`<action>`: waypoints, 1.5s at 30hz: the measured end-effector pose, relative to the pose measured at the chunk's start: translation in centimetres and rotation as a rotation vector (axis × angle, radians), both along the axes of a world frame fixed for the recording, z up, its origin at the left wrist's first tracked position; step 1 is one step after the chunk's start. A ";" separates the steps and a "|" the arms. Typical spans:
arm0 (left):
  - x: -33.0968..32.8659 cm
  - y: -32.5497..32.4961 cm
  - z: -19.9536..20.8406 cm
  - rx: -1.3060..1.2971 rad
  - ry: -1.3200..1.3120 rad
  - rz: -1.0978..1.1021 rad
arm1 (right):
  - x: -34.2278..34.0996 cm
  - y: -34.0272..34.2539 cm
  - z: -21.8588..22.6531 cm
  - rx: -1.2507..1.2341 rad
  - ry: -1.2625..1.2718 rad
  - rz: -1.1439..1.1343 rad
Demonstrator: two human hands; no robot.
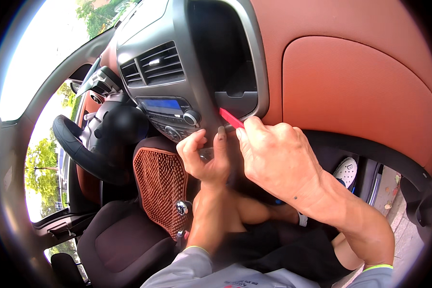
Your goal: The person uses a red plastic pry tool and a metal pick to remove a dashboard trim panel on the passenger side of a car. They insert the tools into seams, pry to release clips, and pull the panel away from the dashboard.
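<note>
A flat red pry tool [231, 118] is gripped in my right hand [281, 151], fingers wrapped round its near end. Its tip touches the grey centre console trim [207, 98], beside the lower corner of a dark open storage pocket [235, 103]. My left hand [206, 161] is just below and to the left, thumb raised and fingers bent but apart, holding nothing that I can see. Its thumb tip lies against the lower part of the trim or right next to it. Left of the thumb is the car radio [165, 109] with a blue display and a round silver knob [191, 117].
Air vents [158, 63] sit above the radio. A brown-red dashboard panel [355, 81] fills the right side. At left are the steering wheel [81, 149] and a seat with a beaded cover [161, 185]. A gear lever [182, 207] stands by my left forearm.
</note>
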State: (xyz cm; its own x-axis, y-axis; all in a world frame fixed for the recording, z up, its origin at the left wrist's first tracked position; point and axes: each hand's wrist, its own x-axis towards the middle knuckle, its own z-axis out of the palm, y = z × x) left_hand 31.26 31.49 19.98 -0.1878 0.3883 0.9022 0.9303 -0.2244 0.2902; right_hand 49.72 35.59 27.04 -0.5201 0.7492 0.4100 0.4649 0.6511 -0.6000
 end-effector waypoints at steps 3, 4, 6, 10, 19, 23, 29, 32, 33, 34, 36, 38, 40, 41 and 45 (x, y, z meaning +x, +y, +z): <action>0.4 -0.1 0.0 -0.001 -0.032 -0.012 | -0.1 0.0 0.2 0.011 -0.005 0.017; 0.7 -0.1 -0.1 -0.001 -0.046 -0.020 | 0.0 0.0 0.4 0.039 0.018 0.025; 1.2 -0.4 -0.3 -0.024 -0.061 -0.036 | 0.0 0.1 0.7 0.028 0.062 0.043; 1.9 -1.0 -0.2 -0.102 -0.056 -0.148 | 0.5 0.5 2.4 -0.154 0.104 0.065; 1.1 -1.5 -0.1 -0.141 -0.043 -0.198 | 0.6 2.3 6.0 -0.201 0.191 -0.074; 1.4 -1.6 -0.2 -0.134 -0.012 -0.177 | 0.1 2.8 7.3 -0.121 0.188 -0.076; 1.3 -2.1 -0.4 -0.165 -0.075 -0.187 | 0.2 4.5 6.4 0.111 0.026 -0.049; 1.0 -2.6 0.5 -0.152 -0.090 -0.164 | 0.5 4.8 7.0 0.151 0.078 0.015; 0.8 -2.6 1.1 -0.137 -0.081 -0.157 | 0.5 4.9 6.6 0.184 0.038 0.015; 0.7 -2.7 2.2 -0.095 -0.104 -0.193 | 0.5 4.9 6.4 0.190 0.032 0.014; 0.3 -2.7 5.7 -0.063 -0.045 -0.161 | 0.4 4.9 6.3 0.185 0.046 0.006; -0.3 -1.1 9.8 -0.022 -0.011 -0.129 | 0.6 5.0 6.3 0.235 0.044 0.019; -0.9 2.2 13.8 0.034 0.019 -0.133 | 1.1 5.6 6.3 0.376 -0.009 0.033; -1.3 4.0 15.9 0.050 0.072 -0.116 | 1.3 5.6 6.6 0.263 0.056 0.039; -3.6 10.4 23.7 -0.289 0.214 -0.198 | 1.1 5.4 8.2 -0.138 0.210 0.042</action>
State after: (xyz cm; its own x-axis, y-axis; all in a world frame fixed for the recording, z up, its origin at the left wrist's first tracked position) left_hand 27.62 41.89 43.63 0.0959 0.6412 0.7613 0.9234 -0.3429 0.1725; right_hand 50.78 41.00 35.24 -0.4662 0.7851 0.4078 0.2947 0.5725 -0.7652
